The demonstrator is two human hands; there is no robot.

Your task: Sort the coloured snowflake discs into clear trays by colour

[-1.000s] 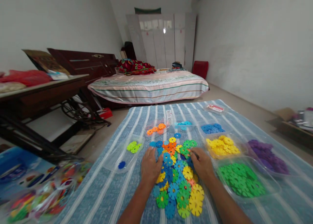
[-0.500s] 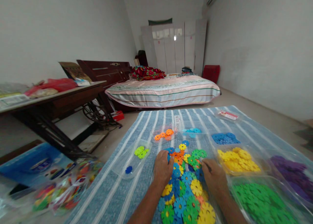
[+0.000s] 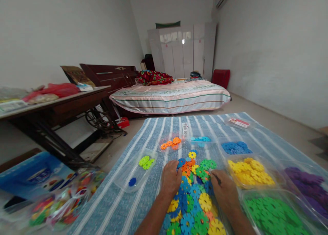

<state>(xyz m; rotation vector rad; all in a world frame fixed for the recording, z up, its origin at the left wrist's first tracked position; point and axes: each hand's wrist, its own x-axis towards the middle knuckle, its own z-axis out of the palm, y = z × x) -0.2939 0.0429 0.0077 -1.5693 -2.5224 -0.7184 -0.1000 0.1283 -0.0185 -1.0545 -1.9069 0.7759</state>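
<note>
A heap of coloured snowflake discs (image 3: 193, 194), blue, green, yellow and orange, lies on a blue striped mat (image 3: 133, 207). My left hand (image 3: 171, 177) rests palm down on the heap's left side, fingers curled into the blue discs. On the right side my right hand (image 3: 225, 190) lies the same way, fingertips among green discs. What the fingers hold is hidden. Clear trays ring the heap: lime discs (image 3: 145, 162), orange discs (image 3: 170, 142), cyan discs (image 3: 201, 139), blue discs (image 3: 235, 147), yellow discs (image 3: 249, 169), green discs (image 3: 274, 214), purple discs (image 3: 309, 185).
A bed (image 3: 169, 96) stands beyond the mat, with white wardrobes (image 3: 183, 52) behind. A dark wooden table (image 3: 51, 105) on an iron frame is at left. Bags of coloured pieces (image 3: 58, 202) and a blue box (image 3: 33, 177) lie at lower left.
The view tilted up and shifted, so the heap and hands sit lower in frame. Both hands stay on the heap, barely shifted among the discs.
</note>
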